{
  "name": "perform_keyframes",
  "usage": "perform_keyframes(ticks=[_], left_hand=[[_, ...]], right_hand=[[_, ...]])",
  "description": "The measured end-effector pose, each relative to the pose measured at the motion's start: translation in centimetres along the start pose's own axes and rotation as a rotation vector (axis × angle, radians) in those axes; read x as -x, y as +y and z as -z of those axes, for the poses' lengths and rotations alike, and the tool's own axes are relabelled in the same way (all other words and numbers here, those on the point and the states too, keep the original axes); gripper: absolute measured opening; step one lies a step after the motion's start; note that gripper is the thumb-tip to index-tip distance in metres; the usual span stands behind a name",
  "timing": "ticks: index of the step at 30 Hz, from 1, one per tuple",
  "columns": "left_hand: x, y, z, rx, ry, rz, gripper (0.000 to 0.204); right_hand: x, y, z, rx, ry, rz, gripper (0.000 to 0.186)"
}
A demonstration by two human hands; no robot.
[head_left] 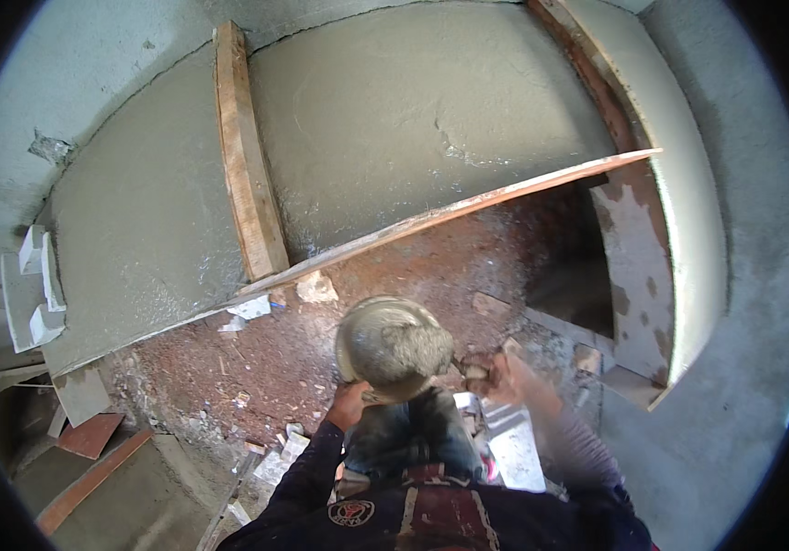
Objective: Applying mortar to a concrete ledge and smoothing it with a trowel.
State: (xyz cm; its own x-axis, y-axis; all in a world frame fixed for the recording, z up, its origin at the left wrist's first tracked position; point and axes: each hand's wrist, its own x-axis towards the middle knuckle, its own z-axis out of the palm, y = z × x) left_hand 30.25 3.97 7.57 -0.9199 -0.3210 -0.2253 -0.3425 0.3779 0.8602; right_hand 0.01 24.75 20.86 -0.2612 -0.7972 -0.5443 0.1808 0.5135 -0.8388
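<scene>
A round, mortar-crusted bowl (350,344) is held over my knees. Wet grey mortar (413,349) is heaped toward its right side. My left hand (349,406) grips the bowl's near left rim. At the bowl's right edge, my right hand (507,378) is closed around the handle of what looks like a trowel (475,371). Motion blurs that hand and forearm, and the tool's blade cannot be made out against the mortar. Ahead lies a slab coated in smooth wet mortar (413,110).
A wooden board (249,156) crosses the slab; another (597,83) stands farther right. A long thin board (450,209) edges its front. Below are reddish ground (211,367) with rubble, a dark opening (571,285), a white container (516,450) and tile pieces (90,435).
</scene>
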Motion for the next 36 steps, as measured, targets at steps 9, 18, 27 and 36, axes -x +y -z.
perform_keyframes(ticks=[9, 18, 27, 36], left_hand=[[6.8, -1.0, 0.3, 1.398, 0.696, 0.997, 0.02], [13.6, 4.3, -2.8, 1.728, 1.301, 0.846, 0.024], [8.7, 13.0, -14.0, 1.27, 2.078, 0.841, 0.032], [1.2, 18.4, -19.7, 2.524, 2.515, 0.211, 0.045]], right_hand=[[-1.6, -26.7, 7.1, 0.675, -0.235, 0.023, 0.035], [-8.6, -36.3, 15.5, 0.737, -0.185, -0.05, 0.036], [-22.5, -29.9, 23.4, 1.419, -0.138, 0.478, 0.041], [-20.7, -29.6, 24.1, 1.38, 0.142, 0.932, 0.037]])
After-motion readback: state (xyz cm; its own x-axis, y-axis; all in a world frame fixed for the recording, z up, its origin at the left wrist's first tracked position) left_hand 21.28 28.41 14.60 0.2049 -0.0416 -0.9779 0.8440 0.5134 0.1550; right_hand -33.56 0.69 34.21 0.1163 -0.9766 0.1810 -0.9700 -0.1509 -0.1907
